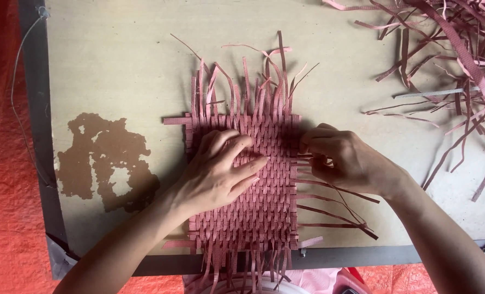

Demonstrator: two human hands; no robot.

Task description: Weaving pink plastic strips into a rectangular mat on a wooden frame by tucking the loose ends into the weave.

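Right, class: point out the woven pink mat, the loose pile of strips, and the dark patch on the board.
woven pink mat [264,212], head view, lower middle weave.
loose pile of strips [460,49], head view, dense part.
dark patch [98,147], head view, upper part.

1. You have one view only, from the camera on your head.
2. It looks almost straight down onto the board [144,65], with the far edge at the top of the frame.
3. It sits close: the woven mat [264,207] fills the middle, and your forearms enter from the bottom corners.
4. The board's near edge and left edge show, with orange sheet [2,163] beyond.
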